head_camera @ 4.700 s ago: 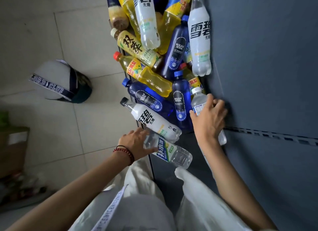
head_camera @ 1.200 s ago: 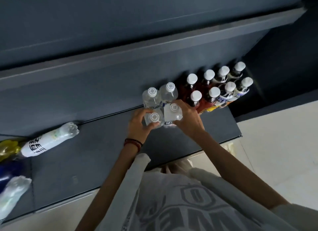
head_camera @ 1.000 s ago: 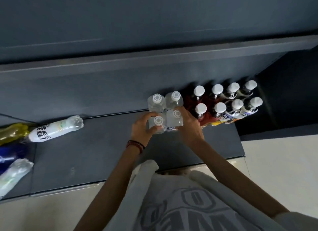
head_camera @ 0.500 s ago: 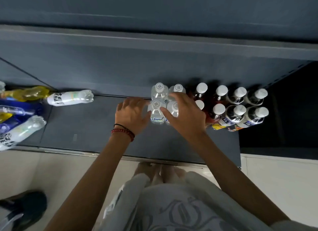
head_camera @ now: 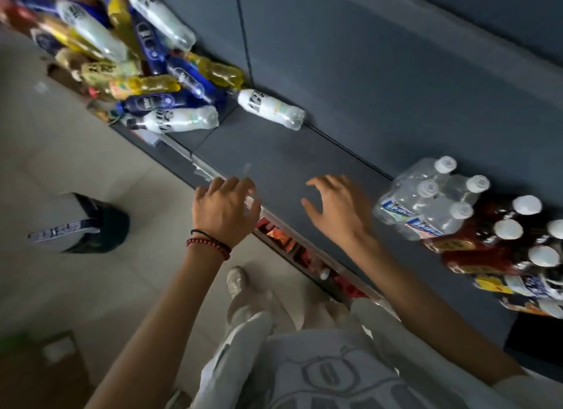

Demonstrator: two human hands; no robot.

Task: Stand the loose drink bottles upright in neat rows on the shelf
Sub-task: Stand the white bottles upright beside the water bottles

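Both hands are empty, fingers loosely spread: left hand [head_camera: 224,212] over the shelf [head_camera: 289,152] edge, right hand [head_camera: 335,210] above its bare middle. Just right of the right hand, four clear bottles [head_camera: 432,201] stand against capped dark bottles [head_camera: 499,238]; that part looks done. Ahead, one white bottle [head_camera: 271,110] lies flat. Beyond the left hand a blurred pile [head_camera: 137,61] waits. The rows run off frame.
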